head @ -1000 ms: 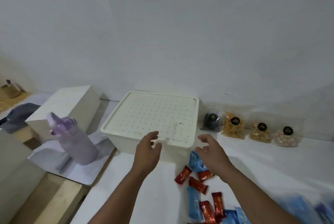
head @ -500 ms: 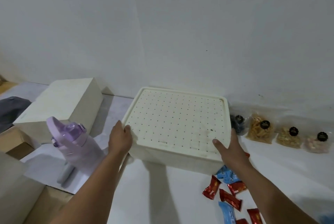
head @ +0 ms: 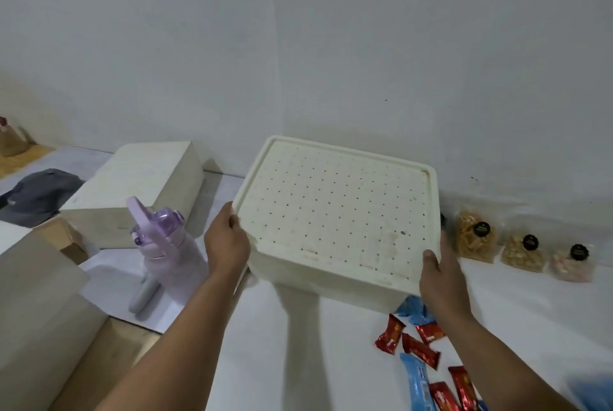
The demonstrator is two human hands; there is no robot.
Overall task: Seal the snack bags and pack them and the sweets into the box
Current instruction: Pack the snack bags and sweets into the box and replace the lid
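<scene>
Left hand [head: 226, 242] grips the box [head: 335, 221] at its left edge, thumb on the lid rim, fingers curled under. Right hand [head: 442, 273] clamps the near right corner, thumb on top. Box: cream plastic w/ a flat lid dotted in rows of small holes, a few smudges, tilted toward the camera over the white tabletop [head: 298, 361]. Red & blue wrapped sweets [head: 421, 349] lie just below the box's right corner; clear snack bags [head: 524, 249] w/ black round labels line the wall right of it. Purple bottle [head: 162, 246] left of box.

A lilac bottle [head: 159, 244] stands upright near the table's left edge. Behind it lies a pale wooden block [head: 139, 191]. Further left rest a grey cap [head: 39, 195] and a brown cardboard box [head: 64, 238].
</scene>
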